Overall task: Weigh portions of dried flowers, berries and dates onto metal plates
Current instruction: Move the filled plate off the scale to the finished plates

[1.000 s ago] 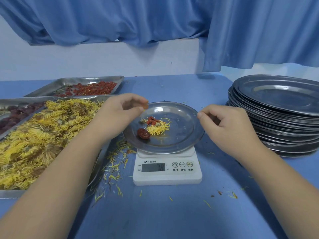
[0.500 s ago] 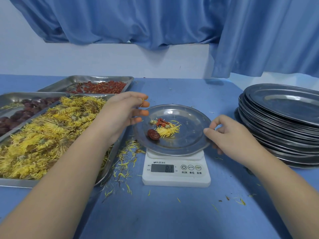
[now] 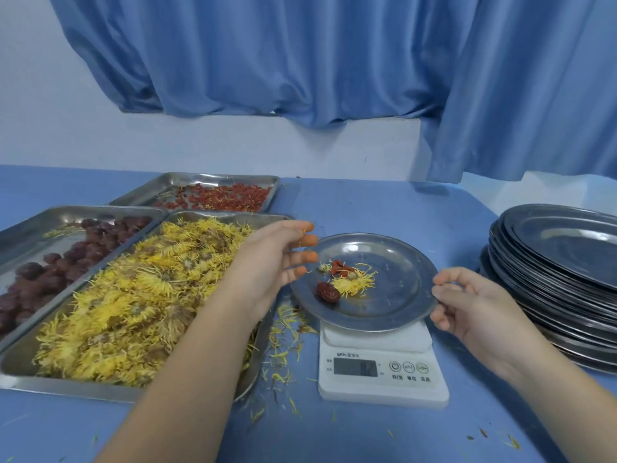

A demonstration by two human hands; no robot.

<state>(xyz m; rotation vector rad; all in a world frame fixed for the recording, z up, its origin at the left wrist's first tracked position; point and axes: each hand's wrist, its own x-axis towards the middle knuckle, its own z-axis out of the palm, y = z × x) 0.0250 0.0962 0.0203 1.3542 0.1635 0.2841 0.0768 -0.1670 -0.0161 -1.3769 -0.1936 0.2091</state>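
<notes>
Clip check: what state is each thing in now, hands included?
White digital scale: on, reading illegible.
Round metal plate: on the scale, holding one date, some berries and flowers.
Metal tray of yellow dried flowers: heaped.
Metal tray of dark red dates: partly filled.
Metal tray of red berries: thinly covered.
Stack of round metal plates: top one empty.
Left hand: open, fingers spread beside the plate.
Right hand: grips the plate's right rim.
</notes>
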